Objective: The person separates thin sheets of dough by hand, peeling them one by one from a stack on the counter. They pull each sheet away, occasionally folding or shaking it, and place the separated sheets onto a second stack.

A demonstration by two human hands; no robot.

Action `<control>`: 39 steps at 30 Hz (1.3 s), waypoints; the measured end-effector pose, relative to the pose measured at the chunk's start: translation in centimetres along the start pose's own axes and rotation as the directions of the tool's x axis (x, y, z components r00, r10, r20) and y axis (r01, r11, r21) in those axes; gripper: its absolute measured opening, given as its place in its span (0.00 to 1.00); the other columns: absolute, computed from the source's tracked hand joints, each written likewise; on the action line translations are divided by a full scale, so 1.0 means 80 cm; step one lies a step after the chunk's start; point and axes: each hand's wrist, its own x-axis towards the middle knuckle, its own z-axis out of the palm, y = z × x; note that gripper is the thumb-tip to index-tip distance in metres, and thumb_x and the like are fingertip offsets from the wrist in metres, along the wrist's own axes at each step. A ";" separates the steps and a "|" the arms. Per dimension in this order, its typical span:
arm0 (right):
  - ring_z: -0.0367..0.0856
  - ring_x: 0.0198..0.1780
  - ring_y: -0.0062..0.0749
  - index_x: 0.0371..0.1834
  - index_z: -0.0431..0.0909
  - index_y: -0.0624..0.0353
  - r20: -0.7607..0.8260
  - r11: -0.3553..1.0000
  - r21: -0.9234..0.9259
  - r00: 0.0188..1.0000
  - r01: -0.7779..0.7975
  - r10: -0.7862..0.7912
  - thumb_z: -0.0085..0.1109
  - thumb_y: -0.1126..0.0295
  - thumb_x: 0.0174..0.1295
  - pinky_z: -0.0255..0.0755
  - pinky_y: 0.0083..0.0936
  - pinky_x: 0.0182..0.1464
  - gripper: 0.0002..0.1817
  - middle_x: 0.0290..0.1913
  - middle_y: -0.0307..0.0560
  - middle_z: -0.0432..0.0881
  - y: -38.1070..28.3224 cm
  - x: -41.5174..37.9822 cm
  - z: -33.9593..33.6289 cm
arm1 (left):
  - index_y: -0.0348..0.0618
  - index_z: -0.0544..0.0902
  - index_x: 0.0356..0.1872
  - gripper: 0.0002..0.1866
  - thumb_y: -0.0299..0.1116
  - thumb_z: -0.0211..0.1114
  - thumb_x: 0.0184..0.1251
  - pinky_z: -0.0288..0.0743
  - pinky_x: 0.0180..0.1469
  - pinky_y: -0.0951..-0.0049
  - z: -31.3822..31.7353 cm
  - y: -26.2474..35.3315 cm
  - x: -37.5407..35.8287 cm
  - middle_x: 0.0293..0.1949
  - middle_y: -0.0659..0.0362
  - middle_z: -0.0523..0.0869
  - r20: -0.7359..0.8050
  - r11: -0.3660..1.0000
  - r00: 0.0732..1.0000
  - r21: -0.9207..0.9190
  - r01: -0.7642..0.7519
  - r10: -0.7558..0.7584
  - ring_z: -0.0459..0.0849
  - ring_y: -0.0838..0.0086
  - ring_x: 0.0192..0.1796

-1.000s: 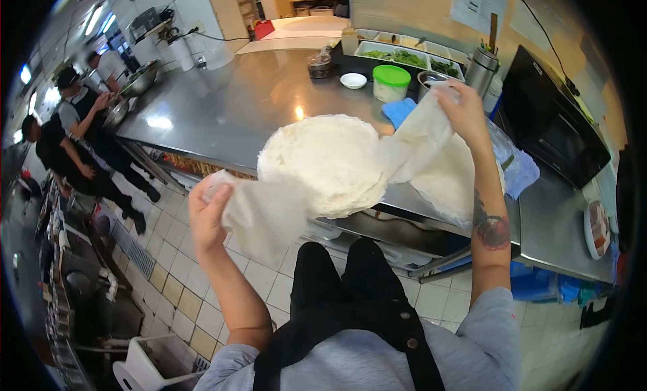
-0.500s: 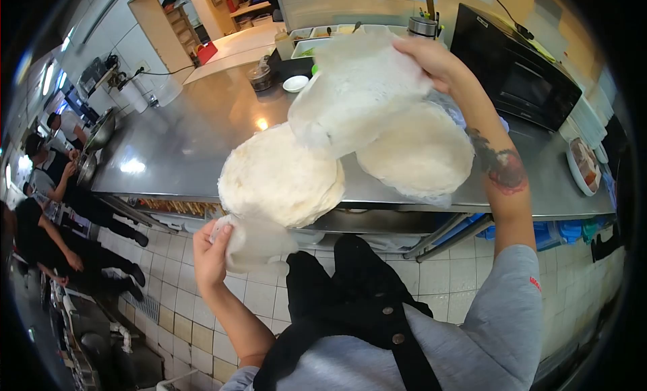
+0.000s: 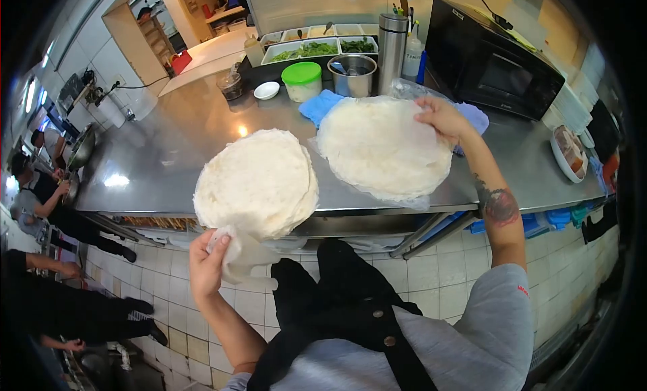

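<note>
The sheet (image 3: 244, 261) sags from your left hand (image 3: 207, 264), pinched tight between thumb and fingers, against the near edge of the left stack (image 3: 255, 178). It isn't laid flat; many layers seem left in that stack. Your right hand (image 3: 445, 118) is partly curled at the right stack (image 3: 381, 148), which lies spread on the counter (image 3: 148, 162); whether it grips the top layer, you can't tell. Layer counts and the sheet's blurred upper end are unclear.
</note>
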 end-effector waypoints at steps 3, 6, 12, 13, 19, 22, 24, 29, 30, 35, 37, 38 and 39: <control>0.76 0.25 0.16 0.50 0.75 0.57 -0.108 0.979 -0.202 0.994 0.011 -0.034 0.62 0.77 0.58 0.68 0.16 0.21 0.16 0.30 0.35 0.80 -0.025 -0.006 -0.016 | 0.32 0.83 0.39 0.09 0.29 0.64 0.67 0.73 0.39 0.80 -0.005 -0.002 -0.004 0.34 0.62 0.86 -0.008 1.000 1.000 0.019 -0.003 0.003 0.80 0.82 0.35; 0.78 0.27 0.23 0.48 0.76 0.59 -0.052 0.848 -0.528 0.999 -0.040 0.014 0.64 0.76 0.55 0.72 0.22 0.26 0.16 0.31 0.40 0.80 -0.015 -0.017 -0.032 | 0.31 0.84 0.39 0.10 0.30 0.64 0.67 0.73 0.39 0.80 -0.006 0.002 -0.007 0.34 0.62 0.86 -0.003 0.999 1.000 0.029 0.014 -0.014 0.80 0.82 0.35; 0.80 0.40 0.44 0.42 0.78 0.61 0.026 0.383 -0.808 0.676 0.448 -0.736 0.69 0.73 0.47 0.73 0.33 0.44 0.17 0.36 0.52 0.79 -0.021 -0.087 0.025 | 0.32 0.84 0.37 0.10 0.31 0.65 0.66 0.72 0.38 0.81 0.012 0.033 -0.007 0.32 0.63 0.85 0.057 0.994 0.998 0.100 -0.037 0.031 0.78 0.83 0.33; 0.80 0.40 0.44 0.39 0.78 0.61 0.146 0.463 -0.717 0.762 0.521 -0.631 0.69 0.73 0.46 0.73 0.34 0.44 0.16 0.36 0.51 0.79 -0.036 -0.107 0.037 | 0.32 0.84 0.37 0.10 0.31 0.65 0.66 0.72 0.38 0.81 0.014 0.037 -0.007 0.31 0.63 0.85 0.073 0.993 0.997 0.112 -0.046 0.038 0.78 0.83 0.33; 0.80 0.40 0.45 0.31 0.80 0.60 0.350 0.490 -0.627 0.781 0.605 -0.517 0.67 0.74 0.48 0.73 0.35 0.43 0.07 0.34 0.47 0.80 -0.011 -0.131 0.072 | 0.33 0.83 0.35 0.09 0.31 0.66 0.65 0.69 0.35 0.82 0.026 0.048 -0.017 0.29 0.64 0.84 0.133 0.987 0.990 0.144 -0.069 0.049 0.76 0.85 0.31; 0.80 0.39 0.44 0.29 0.81 0.60 0.346 0.512 -0.619 0.792 0.596 -0.503 0.66 0.74 0.49 0.74 0.34 0.43 0.05 0.33 0.46 0.81 -0.010 -0.126 0.071 | 0.33 0.83 0.34 0.09 0.31 0.66 0.65 0.69 0.34 0.83 0.033 0.055 -0.024 0.28 0.64 0.83 0.127 0.987 0.991 0.153 -0.053 0.034 0.76 0.85 0.31; 0.80 0.39 0.43 0.29 0.81 0.60 0.374 0.478 -0.629 0.778 0.613 -0.505 0.66 0.74 0.49 0.74 0.34 0.43 0.05 0.33 0.46 0.81 -0.009 -0.124 0.072 | 0.32 0.83 0.35 0.09 0.30 0.65 0.65 0.70 0.35 0.83 0.030 0.057 -0.026 0.28 0.64 0.84 0.142 0.985 0.989 0.161 -0.063 0.040 0.77 0.84 0.31; 0.81 0.37 0.41 0.28 0.80 0.61 0.398 0.352 -0.686 0.733 0.637 -0.551 0.65 0.74 0.50 0.74 0.32 0.41 0.04 0.32 0.46 0.81 -0.010 -0.122 0.070 | 0.31 0.84 0.36 0.08 0.28 0.65 0.64 0.71 0.36 0.82 0.038 0.068 -0.024 0.29 0.62 0.85 0.191 0.980 0.980 0.177 -0.091 0.056 0.78 0.83 0.31; 0.81 0.36 0.39 0.28 0.80 0.61 0.359 0.446 -0.650 0.766 0.615 -0.533 0.66 0.74 0.50 0.74 0.31 0.41 0.05 0.33 0.46 0.81 -0.015 -0.125 0.069 | 0.31 0.84 0.36 0.08 0.27 0.65 0.64 0.71 0.36 0.82 0.044 0.074 -0.022 0.29 0.61 0.85 0.212 0.975 0.975 0.193 -0.108 0.067 0.79 0.83 0.32; 0.81 0.35 0.30 0.33 0.82 0.62 0.406 0.714 -0.484 0.853 0.506 -0.329 0.71 0.70 0.49 0.74 0.26 0.39 0.11 0.34 0.44 0.83 -0.045 -0.139 0.061 | 0.29 0.84 0.37 0.08 0.25 0.64 0.61 0.73 0.37 0.80 0.091 0.115 -0.009 0.29 0.58 0.87 0.369 0.955 0.928 0.252 -0.155 0.053 0.81 0.80 0.33; 0.81 0.38 0.31 0.41 0.82 0.61 0.459 0.745 -0.397 0.819 0.536 -0.344 0.74 0.67 0.47 0.74 0.26 0.43 0.18 0.38 0.44 0.83 -0.059 -0.145 0.060 | 0.29 0.84 0.37 0.08 0.25 0.64 0.60 0.74 0.38 0.79 0.111 0.132 -0.001 0.30 0.55 0.87 0.470 0.941 0.879 0.255 -0.222 0.080 0.83 0.79 0.33; 0.81 0.40 0.32 0.44 0.82 0.61 0.483 0.759 -0.354 0.802 0.547 -0.352 0.75 0.66 0.46 0.74 0.26 0.44 0.22 0.40 0.45 0.84 -0.064 -0.147 0.061 | 0.29 0.85 0.37 0.08 0.25 0.65 0.60 0.74 0.38 0.79 0.123 0.136 0.002 0.30 0.54 0.87 0.498 0.940 0.854 0.194 -0.281 0.153 0.83 0.77 0.33; 0.81 0.42 0.32 0.48 0.81 0.61 0.493 0.767 -0.258 0.763 0.588 -0.419 0.76 0.65 0.45 0.73 0.26 0.46 0.25 0.42 0.44 0.84 -0.065 -0.149 0.066 | 0.29 0.85 0.37 0.09 0.25 0.65 0.59 0.74 0.38 0.79 0.135 0.139 0.005 0.30 0.53 0.87 0.521 0.932 0.823 0.128 -0.338 0.226 0.84 0.76 0.33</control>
